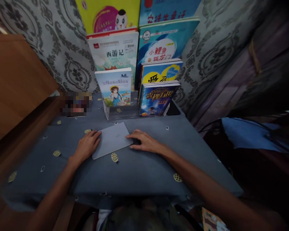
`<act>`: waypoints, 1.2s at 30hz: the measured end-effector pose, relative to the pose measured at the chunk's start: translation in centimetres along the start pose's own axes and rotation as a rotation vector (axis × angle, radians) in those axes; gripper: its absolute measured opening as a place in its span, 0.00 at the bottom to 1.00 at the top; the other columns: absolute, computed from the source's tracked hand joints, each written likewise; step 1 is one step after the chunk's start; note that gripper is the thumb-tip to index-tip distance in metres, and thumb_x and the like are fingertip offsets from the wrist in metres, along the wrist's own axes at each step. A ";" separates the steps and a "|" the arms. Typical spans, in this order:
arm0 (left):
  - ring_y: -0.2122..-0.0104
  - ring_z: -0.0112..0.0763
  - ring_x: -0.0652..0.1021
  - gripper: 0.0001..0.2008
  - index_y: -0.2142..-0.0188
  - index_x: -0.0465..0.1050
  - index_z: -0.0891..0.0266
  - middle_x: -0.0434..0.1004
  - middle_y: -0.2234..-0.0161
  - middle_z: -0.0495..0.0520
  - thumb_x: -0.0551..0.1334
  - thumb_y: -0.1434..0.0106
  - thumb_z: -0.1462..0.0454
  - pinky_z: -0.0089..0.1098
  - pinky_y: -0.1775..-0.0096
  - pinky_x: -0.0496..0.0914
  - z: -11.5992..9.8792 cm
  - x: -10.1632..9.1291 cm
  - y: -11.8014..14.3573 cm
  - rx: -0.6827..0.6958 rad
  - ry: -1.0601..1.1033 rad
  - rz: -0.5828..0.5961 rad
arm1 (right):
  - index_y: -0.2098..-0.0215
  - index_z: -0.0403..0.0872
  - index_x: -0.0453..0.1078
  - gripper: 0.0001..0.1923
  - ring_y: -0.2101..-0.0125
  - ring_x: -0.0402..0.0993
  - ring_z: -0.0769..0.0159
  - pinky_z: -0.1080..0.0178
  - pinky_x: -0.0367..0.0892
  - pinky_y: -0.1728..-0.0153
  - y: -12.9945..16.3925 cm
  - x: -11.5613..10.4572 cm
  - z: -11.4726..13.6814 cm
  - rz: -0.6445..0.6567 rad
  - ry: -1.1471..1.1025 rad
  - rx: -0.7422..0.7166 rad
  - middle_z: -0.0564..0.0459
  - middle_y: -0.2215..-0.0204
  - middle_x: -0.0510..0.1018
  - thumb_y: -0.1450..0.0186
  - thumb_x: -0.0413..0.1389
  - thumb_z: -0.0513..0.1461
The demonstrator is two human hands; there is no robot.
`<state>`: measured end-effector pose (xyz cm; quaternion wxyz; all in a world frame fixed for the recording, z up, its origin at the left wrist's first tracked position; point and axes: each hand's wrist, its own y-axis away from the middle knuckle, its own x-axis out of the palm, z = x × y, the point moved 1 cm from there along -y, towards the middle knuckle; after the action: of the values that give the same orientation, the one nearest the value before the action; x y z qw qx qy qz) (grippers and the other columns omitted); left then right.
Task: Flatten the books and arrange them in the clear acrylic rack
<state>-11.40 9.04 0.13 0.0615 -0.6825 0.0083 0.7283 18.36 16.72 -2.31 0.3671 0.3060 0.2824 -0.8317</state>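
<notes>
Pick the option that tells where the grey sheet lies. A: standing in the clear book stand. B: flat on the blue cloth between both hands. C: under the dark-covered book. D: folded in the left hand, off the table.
B: the grey sheet lies flat on the blue cloth, with the left hand at one edge and the right hand at the other.

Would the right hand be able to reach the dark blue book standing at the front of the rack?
Probably yes. The right hand rests at the grey sheet's edge, and only bare tablecloth lies between it and the dark blue book, which stands unblocked at the front.
</notes>
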 end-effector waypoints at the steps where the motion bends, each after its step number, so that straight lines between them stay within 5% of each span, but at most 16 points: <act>1: 0.44 0.45 0.73 0.21 0.41 0.70 0.59 0.72 0.42 0.60 0.48 0.28 0.60 0.42 0.49 0.73 0.0 0.0 0.4 -0.005 -0.003 -0.009 | 0.44 0.47 0.73 0.23 0.51 0.72 0.56 0.55 0.68 0.51 0.0 0.0 -0.2 0.020 0.022 -0.027 0.45 0.53 0.81 0.37 0.63 0.41; 7: 0.53 0.44 0.77 0.18 0.47 0.73 0.58 0.75 0.53 0.59 0.50 0.28 0.58 0.36 0.61 0.74 -1.8 -1.4 2.1 -0.058 -0.071 0.039 | 0.50 0.51 0.77 0.13 0.49 0.74 0.56 0.49 0.62 0.45 -1.3 -0.3 -1.8 -0.020 0.215 -0.074 0.46 0.50 0.81 0.31 0.56 0.37; 11: 0.57 0.42 0.77 0.16 0.53 0.75 0.58 0.74 0.59 0.57 0.52 0.28 0.55 0.35 0.63 0.72 -3.2 -2.4 3.5 -0.043 -0.026 0.066 | 0.51 0.51 0.78 0.14 0.48 0.73 0.53 0.47 0.61 0.46 -3.0 -0.5 -3.3 -0.096 0.334 0.001 0.46 0.49 0.81 0.30 0.54 0.34; 17: 0.50 0.43 0.75 0.16 0.48 0.72 0.59 0.74 0.49 0.59 0.57 0.30 0.55 0.43 0.48 0.70 -5.4 -1.5 5.6 0.284 0.091 -0.017 | 0.47 0.47 0.76 0.20 0.43 0.68 0.52 0.46 0.57 0.43 -4.4 1.1 -4.0 -0.138 0.384 0.059 0.45 0.46 0.79 0.34 0.52 0.29; 28: 0.52 0.40 0.79 0.15 0.48 0.71 0.65 0.79 0.51 0.61 0.53 0.26 0.61 0.40 0.52 0.73 -7.0 0.8 5.3 0.593 0.055 -0.284 | 0.45 0.47 0.75 0.25 0.39 0.68 0.58 0.44 0.56 0.35 -1.6 4.1 0.4 -0.117 0.224 0.008 0.45 0.44 0.77 0.36 0.49 0.26; 36: 0.59 0.36 0.80 0.12 0.52 0.74 0.64 0.82 0.57 0.57 0.53 0.27 0.64 0.36 0.59 0.76 -6.8 0.2 4.9 0.587 0.149 -0.297 | 0.49 0.51 0.77 0.21 0.46 0.76 0.58 0.43 0.59 0.36 -0.2 4.3 2.8 -0.151 0.020 0.013 0.50 0.53 0.83 0.33 0.50 0.29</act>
<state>-5.18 3.50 -0.85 0.3602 -0.6808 0.1228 0.6258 15.06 12.97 -3.50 0.2987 0.2945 0.3029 -0.8558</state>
